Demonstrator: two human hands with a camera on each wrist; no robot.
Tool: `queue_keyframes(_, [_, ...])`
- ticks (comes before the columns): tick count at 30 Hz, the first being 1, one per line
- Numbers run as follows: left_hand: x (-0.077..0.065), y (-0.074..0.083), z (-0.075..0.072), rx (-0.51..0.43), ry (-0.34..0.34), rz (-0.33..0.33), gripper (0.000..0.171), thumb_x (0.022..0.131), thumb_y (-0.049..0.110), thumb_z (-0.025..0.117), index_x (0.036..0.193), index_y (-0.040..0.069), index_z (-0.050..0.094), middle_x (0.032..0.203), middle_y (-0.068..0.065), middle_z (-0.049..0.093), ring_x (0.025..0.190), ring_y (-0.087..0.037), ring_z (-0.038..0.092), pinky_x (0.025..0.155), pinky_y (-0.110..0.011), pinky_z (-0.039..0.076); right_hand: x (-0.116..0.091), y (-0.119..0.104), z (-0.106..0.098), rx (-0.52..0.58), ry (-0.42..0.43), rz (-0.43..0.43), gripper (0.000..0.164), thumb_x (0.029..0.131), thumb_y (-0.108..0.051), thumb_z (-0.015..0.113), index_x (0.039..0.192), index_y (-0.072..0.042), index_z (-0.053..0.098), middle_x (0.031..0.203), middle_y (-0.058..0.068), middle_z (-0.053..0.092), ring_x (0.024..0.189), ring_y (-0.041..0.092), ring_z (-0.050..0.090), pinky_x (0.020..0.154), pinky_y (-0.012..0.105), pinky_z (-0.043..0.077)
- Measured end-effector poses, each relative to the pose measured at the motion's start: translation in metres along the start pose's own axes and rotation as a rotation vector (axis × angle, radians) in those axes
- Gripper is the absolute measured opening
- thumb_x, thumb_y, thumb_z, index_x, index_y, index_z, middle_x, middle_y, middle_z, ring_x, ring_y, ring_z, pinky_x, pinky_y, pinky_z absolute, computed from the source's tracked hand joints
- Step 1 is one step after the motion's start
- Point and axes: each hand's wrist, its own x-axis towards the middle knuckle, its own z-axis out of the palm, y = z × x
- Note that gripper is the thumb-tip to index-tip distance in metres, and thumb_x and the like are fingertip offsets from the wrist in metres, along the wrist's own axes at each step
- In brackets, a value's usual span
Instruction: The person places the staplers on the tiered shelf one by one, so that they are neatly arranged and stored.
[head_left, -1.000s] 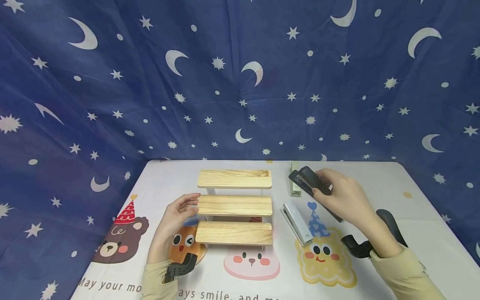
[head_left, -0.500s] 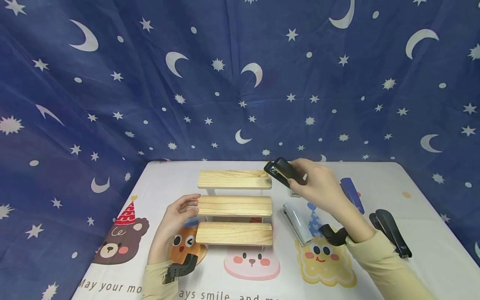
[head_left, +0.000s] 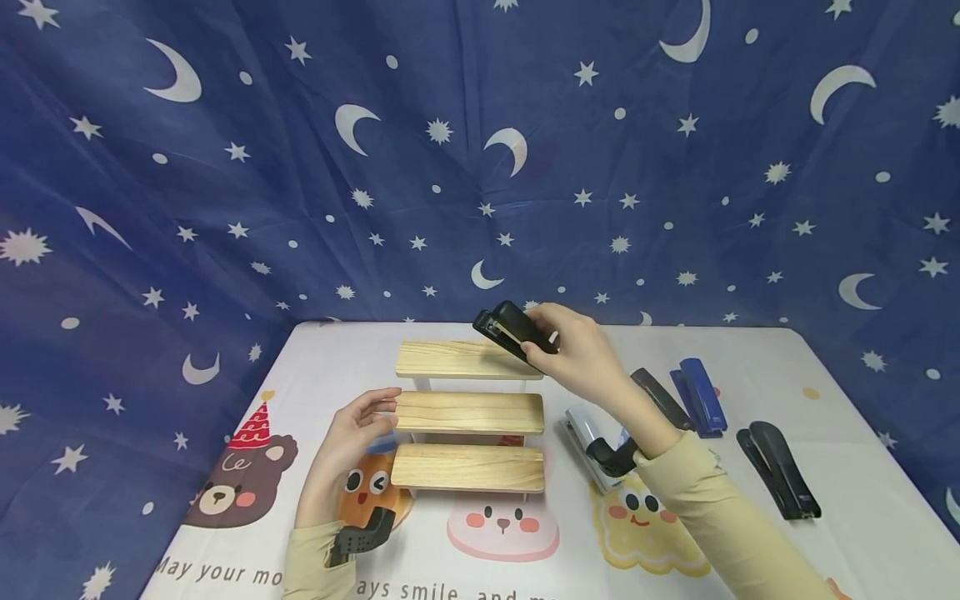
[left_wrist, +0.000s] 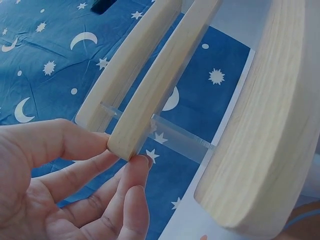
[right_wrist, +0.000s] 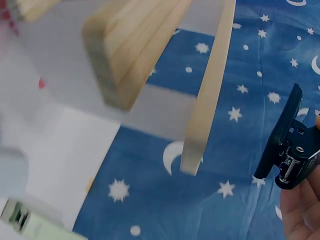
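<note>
White table [head_left: 757,354]: wooden rack [head_left: 468,412] (three-tiered), staplers [head_left: 787,467]

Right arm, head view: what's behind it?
A black stapler and a silvery stapler show partly; their covered stretches cannot be seen. A pale green stapler, visible in the right wrist view, is hidden here, probably by the right hand.

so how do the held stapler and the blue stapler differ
The held stapler is black; the blue stapler is deep blue. The held stapler is raised in the right hand; the blue stapler rests on the table. Both are long and narrow.
</note>
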Motion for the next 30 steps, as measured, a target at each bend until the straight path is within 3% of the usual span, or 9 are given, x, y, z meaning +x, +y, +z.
queue_keyframes(10, [0.0, 0.0, 0.0, 0.006, 0.0, 0.006, 0.044, 0.089, 0.005, 0.061, 0.133, 0.009, 0.055, 0.123, -0.018, 0.06, 0.108, -0.022, 0.06, 0.086, -0.02, 0.048, 0.022, -0.018, 0.02, 0.096, 0.004, -0.039, 0.029, 0.084, -0.015, 0.068, 0.112, -0.01, 0.066, 0.094, 0.005, 0.069, 0.082, 0.016, 0.061, 0.065, 0.025, 0.046])
queue_keyframes(30, [0.002, -0.002, 0.001, 0.013, 0.007, 0.025, 0.045, 0.087, -0.002, 0.058, 0.131, 0.006, 0.057, 0.12, -0.02, 0.062, 0.099, -0.016, 0.062, 0.083, -0.019, 0.049, 0.056, -0.041, 0.066, 0.049, -0.127, -0.039, 0.03, 0.09, -0.024, 0.065, 0.119, -0.014, 0.064, 0.11, 0.0, 0.067, 0.095, 0.015, 0.063, 0.083, 0.035, 0.049])
